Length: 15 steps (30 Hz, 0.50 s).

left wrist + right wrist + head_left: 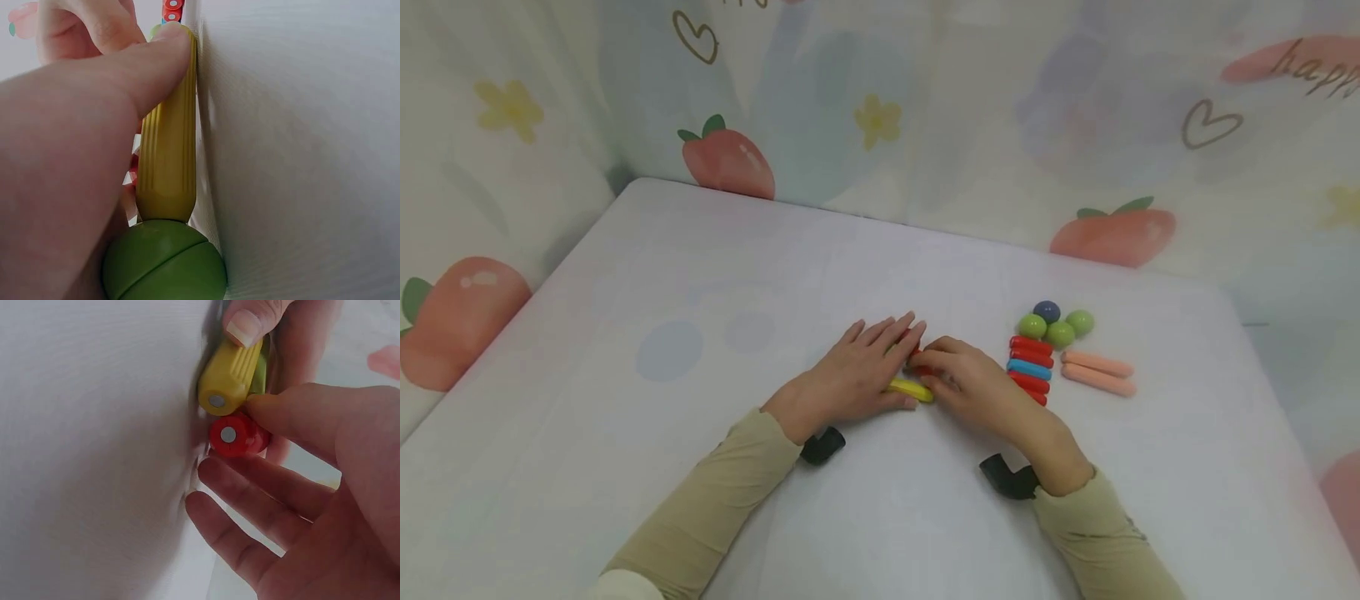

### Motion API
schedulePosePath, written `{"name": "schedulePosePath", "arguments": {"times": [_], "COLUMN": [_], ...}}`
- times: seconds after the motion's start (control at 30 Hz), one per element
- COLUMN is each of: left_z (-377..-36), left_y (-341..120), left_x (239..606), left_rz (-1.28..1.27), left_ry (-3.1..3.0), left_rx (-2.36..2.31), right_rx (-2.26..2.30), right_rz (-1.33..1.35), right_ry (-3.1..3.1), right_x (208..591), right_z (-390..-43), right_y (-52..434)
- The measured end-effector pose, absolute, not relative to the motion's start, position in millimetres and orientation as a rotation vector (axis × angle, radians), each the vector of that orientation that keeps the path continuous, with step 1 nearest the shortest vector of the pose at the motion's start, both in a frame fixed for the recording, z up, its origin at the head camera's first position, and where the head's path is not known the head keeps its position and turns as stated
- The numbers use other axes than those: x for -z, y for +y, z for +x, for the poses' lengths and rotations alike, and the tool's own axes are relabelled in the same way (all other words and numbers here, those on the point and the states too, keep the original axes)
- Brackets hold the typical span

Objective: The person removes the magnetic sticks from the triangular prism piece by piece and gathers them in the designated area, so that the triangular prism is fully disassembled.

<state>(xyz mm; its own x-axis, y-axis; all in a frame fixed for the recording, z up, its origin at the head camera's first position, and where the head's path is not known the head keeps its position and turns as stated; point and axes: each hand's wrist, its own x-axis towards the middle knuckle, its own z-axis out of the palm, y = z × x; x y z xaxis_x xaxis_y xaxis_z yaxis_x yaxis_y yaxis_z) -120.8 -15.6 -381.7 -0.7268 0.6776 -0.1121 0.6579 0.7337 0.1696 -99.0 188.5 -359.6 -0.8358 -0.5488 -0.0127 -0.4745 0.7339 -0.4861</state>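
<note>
My left hand (857, 371) lies palm down with its fingers stretched over several toy pieces, hiding most of them. Its thumb presses on a yellow ribbed magnetic stick (167, 137), which lies low along the white cloth. A green ball (165, 262) sits against one end of that stick. Opposite, my right hand (977, 387) pinches a red magnetic stick (228, 444) between thumb and fingers. The red stick's round end, with a silver disc in it, is right beside the yellow stick's end. More red pieces show partly between the hands.
To the right lies a row of red sticks (1032, 354) with one blue stick (1028, 369) among them. Behind it sit several green balls (1080, 322) and a dark blue ball (1047, 312). Two peach sticks (1097, 379) lie farther right. A patterned curtain (940, 125) hangs behind the table.
</note>
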Motion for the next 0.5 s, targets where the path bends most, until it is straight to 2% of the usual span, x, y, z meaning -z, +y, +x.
{"name": "schedulePosePath", "arguments": {"times": [0.5], "left_z": [-119.1], "left_y": [-13.5], "left_x": [380.2], "left_rz": [1.056], "left_ry": [2.772], "left_rx": [-0.164], "right_rx": [0.646], "right_rz": [-0.847], "right_ry": [2.843], "right_x": [359.6], "right_z": [-100.1], "right_y": [186.3]}}
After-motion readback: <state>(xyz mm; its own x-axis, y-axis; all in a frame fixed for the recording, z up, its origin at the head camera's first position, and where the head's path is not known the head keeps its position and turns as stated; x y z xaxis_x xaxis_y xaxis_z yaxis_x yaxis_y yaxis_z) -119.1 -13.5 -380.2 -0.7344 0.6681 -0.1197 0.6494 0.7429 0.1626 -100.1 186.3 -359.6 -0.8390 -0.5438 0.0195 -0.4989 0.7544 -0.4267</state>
